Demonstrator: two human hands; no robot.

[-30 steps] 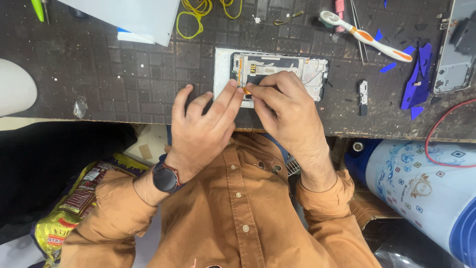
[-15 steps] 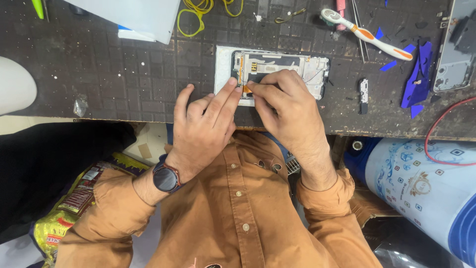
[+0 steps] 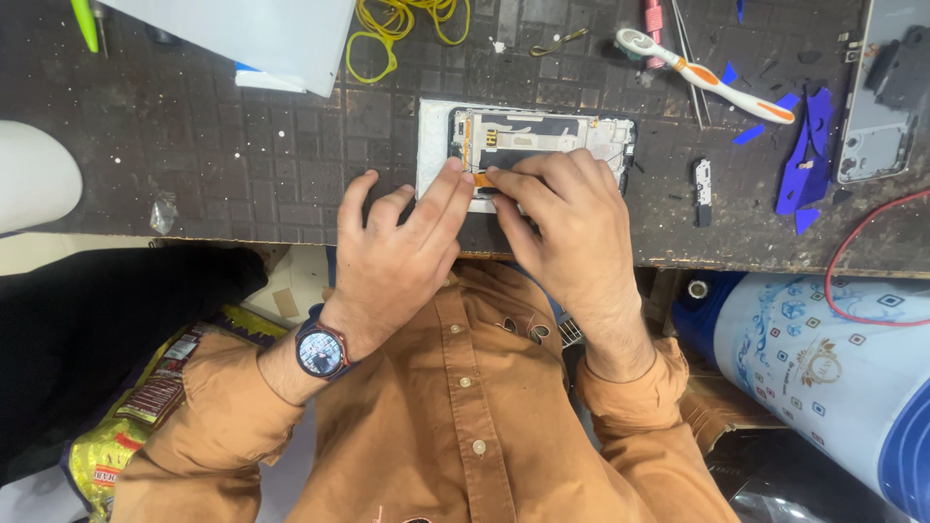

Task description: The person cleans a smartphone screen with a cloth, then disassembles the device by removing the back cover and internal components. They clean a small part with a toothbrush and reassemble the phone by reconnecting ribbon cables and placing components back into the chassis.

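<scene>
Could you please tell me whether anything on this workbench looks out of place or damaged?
The opened white-framed phone under the left hand and right hand has its insides exposed. Blue plastic shards lie scattered at the right, and the dark bench mat is speckled with debris.

Left hand [image 3: 397, 257]: palm down, fingers spread and extended forward, index fingertip meeting the right hand's fingertips. Right hand [image 3: 567, 223]: palm down, fingers curled, thumb and index pressed together in a pinching grip. Both forearms angle inward from bent elbows; both wrists straight.
</scene>
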